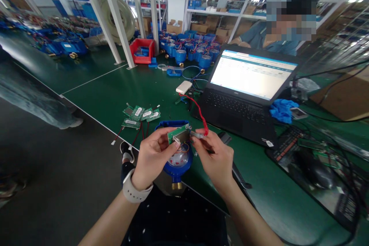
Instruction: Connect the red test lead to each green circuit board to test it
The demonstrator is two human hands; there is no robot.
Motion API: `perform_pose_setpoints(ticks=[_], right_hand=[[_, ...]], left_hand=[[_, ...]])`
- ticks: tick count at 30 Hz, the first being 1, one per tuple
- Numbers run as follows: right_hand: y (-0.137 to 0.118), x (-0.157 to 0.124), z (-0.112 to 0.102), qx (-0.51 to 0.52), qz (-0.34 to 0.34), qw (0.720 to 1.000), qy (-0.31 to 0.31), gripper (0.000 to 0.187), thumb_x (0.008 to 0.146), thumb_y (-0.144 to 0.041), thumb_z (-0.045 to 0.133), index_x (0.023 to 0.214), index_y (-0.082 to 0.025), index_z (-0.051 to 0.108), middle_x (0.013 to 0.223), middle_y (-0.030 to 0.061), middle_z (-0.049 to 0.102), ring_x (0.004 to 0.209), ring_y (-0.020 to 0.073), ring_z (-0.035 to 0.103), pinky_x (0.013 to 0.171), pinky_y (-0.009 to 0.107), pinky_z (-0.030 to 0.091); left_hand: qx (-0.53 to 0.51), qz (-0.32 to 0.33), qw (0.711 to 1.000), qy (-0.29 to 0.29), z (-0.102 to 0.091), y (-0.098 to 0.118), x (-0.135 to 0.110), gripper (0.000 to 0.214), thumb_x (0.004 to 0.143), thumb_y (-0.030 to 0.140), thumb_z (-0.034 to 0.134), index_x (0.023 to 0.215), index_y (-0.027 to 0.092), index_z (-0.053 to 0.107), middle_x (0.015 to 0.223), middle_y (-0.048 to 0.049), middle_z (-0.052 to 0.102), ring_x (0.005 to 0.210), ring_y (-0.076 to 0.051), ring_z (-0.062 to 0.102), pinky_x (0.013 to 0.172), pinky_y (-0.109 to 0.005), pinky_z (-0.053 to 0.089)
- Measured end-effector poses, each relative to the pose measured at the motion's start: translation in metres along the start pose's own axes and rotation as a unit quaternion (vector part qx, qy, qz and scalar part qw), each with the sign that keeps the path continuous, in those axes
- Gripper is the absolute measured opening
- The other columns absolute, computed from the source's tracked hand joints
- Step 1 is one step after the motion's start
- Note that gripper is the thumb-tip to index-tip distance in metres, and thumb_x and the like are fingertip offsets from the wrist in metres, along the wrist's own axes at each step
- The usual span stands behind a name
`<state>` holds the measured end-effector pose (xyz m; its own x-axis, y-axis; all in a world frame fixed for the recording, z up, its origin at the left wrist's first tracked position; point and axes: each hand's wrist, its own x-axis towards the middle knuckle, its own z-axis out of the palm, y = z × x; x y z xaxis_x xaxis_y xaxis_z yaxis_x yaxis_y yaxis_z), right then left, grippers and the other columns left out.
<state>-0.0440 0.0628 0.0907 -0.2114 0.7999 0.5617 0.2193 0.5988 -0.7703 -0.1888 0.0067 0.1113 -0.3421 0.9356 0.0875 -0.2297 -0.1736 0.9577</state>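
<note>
Low in the middle of the frame, the left hand [152,157] pinches a small green circuit board [178,134] between thumb and fingers, closed on its left edge, with a pale watch band on the wrist below. Just to the right, the right hand [215,157] has its fingertips closed on a small connector [198,134] that meets the board's right edge; a red wire [198,111] rises from that connector toward the upper centre. Under both hands sits a blue water meter [178,161] at the near edge of the green table [115,96], its clear dial face partly hidden by the fingers and a brass fitting showing at the bottom.

Just beyond, left of centre, several more small green boards [140,115] lie in a loose cluster on the table, with thin red and black leads trailing toward the table edge. At right centre stands an open black laptop [245,96], screen lit, with a white box [183,87] near its left corner and blue gloves [282,109] by its right side.

Farther back, upper centre, a crowd of blue meters [190,48] and a red bin [142,50] sit among white rack posts. Behind the laptop, at upper right, another person in a blue shirt [259,36] is seated.
</note>
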Motion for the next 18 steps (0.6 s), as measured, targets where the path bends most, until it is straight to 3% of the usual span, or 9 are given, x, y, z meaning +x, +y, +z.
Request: perform_pose_setpoints(ticks=[12, 18], right_hand=[[0.0057, -0.0031, 0.0026, 0.058, 0.022, 0.998, -0.005, 0.018, 0.084, -0.017, 0.061, 0.101, -0.023, 0.060, 0.085, -0.0016, 0.071, 0.070, 0.0123, 0.071, 0.066, 0.019, 0.059], [0.0070, -0.0039, 0.0037, 0.065, 0.029, 0.997, -0.011, 0.016, 0.086, -0.020, 0.060, 0.101, -0.022, 0.060, 0.085, -0.0001, 0.072, 0.071, 0.0143, 0.071, 0.067, 0.022, 0.060]], left_hand=[[0.025, 0.014, 1.000, -0.001, -0.0034, -0.0016, 0.0004, 0.029, 0.071, 0.014, 0.072, 0.098, 0.022, 0.066, 0.082, 0.0017, 0.072, 0.067, -0.008, 0.065, 0.061, -0.013, 0.055], [0.021, -0.010, 1.000, 0.018, -0.0035, -0.0016, 0.0004, 0.029, 0.070, 0.016, 0.074, 0.097, 0.020, 0.066, 0.081, 0.0004, 0.072, 0.067, -0.010, 0.066, 0.059, -0.014, 0.055]])
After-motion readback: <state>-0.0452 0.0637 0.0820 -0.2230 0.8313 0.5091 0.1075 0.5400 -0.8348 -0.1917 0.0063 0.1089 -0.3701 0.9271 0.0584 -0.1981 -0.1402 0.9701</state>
